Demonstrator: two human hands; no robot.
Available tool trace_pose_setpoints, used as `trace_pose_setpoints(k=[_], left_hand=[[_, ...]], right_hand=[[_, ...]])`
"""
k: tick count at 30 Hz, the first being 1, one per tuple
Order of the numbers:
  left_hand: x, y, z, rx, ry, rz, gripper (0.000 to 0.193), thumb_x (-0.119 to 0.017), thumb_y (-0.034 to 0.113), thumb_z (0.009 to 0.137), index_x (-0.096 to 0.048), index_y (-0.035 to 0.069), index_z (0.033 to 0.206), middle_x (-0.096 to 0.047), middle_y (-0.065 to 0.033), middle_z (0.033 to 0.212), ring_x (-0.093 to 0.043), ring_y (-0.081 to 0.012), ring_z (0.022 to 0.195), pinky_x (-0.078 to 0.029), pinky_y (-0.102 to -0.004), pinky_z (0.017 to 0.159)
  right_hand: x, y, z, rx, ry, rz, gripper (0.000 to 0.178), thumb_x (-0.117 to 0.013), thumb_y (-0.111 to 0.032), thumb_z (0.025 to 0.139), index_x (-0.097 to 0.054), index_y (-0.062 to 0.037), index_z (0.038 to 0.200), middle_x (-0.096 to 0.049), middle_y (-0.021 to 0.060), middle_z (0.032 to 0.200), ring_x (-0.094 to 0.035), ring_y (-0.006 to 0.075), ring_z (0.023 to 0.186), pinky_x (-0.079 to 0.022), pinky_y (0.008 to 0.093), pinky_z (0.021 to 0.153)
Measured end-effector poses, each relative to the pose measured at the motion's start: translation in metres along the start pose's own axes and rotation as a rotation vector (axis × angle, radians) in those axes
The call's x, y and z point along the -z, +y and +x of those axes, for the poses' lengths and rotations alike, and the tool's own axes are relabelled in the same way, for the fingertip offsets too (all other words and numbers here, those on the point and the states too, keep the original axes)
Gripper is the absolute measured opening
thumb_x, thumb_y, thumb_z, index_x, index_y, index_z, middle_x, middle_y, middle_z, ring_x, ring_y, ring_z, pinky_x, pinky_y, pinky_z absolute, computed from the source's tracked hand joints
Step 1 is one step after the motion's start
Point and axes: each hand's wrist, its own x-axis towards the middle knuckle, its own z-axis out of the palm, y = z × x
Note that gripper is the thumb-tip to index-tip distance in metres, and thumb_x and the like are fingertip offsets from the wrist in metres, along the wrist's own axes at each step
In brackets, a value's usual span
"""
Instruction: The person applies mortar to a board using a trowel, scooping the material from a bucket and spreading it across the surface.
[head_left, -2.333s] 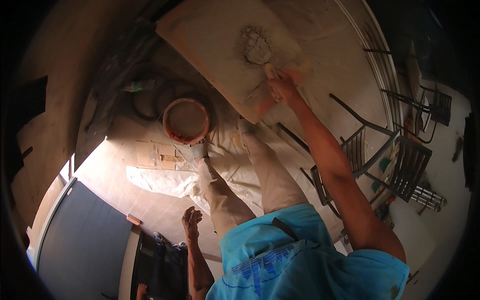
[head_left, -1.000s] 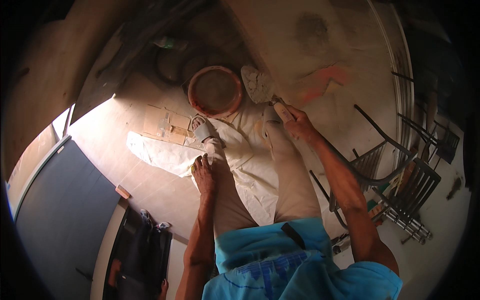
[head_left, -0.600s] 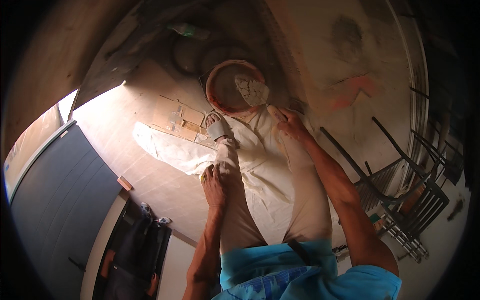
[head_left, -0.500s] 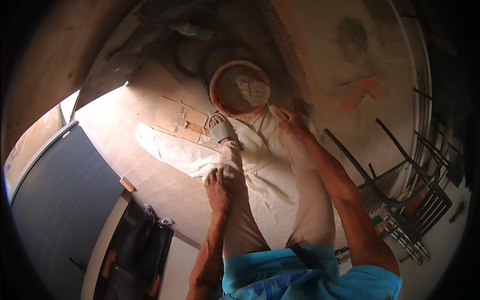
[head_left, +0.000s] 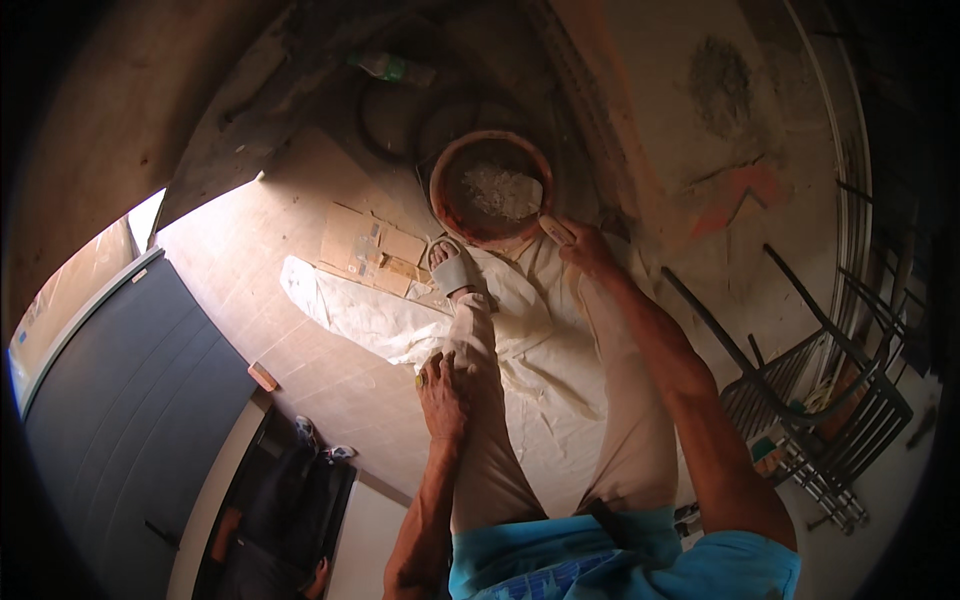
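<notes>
My right hand point(head_left: 583, 246) grips the wooden handle of a trowel point(head_left: 555, 230). Its flat blade reaches inside the right rim of a round, reddish-brown pan point(head_left: 437, 190). Grey, crumbly mix point(head_left: 492, 188) lies in the pan, beside and partly against the blade. My left hand point(head_left: 441, 397) rests on my left knee, fingers laid over the trouser cloth and holding nothing; something yellow shows on one finger. My left foot, in a light sandal point(head_left: 452, 273), stands just below the pan.
Pale sheeting point(head_left: 350, 305) and flattened cardboard point(head_left: 370, 247) cover the floor. A plastic bottle point(head_left: 395, 69) lies beyond the pan. Dark metal chairs point(head_left: 815, 385) stand at the right. Another person point(head_left: 275, 510) is at the lower left, near a grey door point(head_left: 130, 400).
The pale lump by the trowel blade has broken up and now lies as loose crumbs across the pan. My right hand keeps its grip; my left hand stays on the knee.
</notes>
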Motion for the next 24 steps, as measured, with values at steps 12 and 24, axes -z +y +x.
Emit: trace_pose_setpoints(k=[12,24], left_hand=[[-0.003,0.002,-0.001,0.014,0.014,-0.018,0.043,-0.062,0.031,0.096,-0.056,0.007,0.132,-0.053,-0.0193,0.132,-0.048,-0.0398,0.124,-0.037,-0.0494,0.105],[-0.004,0.005,-0.001,0.035,0.008,-0.035,0.047,-0.064,0.017,0.088,-0.054,0.008,0.134,-0.050,-0.0185,0.137,-0.045,-0.0390,0.129,-0.035,-0.0494,0.108]], right_hand=[[0.001,-0.019,0.006,-0.002,0.074,-0.205,0.065,-0.060,-0.007,0.077,-0.058,-0.0226,0.141,-0.072,0.0144,0.115,-0.069,0.0307,0.104,-0.054,0.0407,0.090],[0.002,-0.032,0.008,0.027,0.112,-0.307,0.069,-0.058,-0.003,0.077,-0.055,-0.0235,0.143,-0.071,0.0149,0.114,-0.068,0.0335,0.105,-0.054,0.0435,0.090]])
